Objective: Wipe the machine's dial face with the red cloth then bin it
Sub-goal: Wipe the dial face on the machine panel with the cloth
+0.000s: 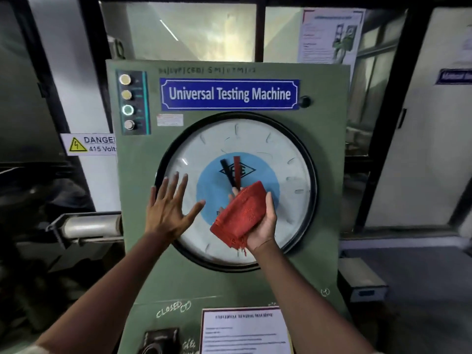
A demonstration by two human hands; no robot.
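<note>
A green cabinet labelled "Universal Testing Machine" (229,94) carries a large round dial face (270,154) with a black rim, a blue centre disc and a black and a red pointer. A folded red cloth (240,215) lies in my right hand (263,223), palm up, in front of the dial's lower middle. Whether the cloth touches the glass I cannot tell. My left hand (168,208) is spread flat with fingers apart over the dial's left rim, holding nothing. No bin is in view.
A strip of four round buttons (127,102) runs down the cabinet's upper left. A "Danger 415 Volts" sign (89,144) and a metal cylinder (89,226) sit to the left. An instruction sheet (245,330) hangs below the dial. A grey box (362,279) stands at the right.
</note>
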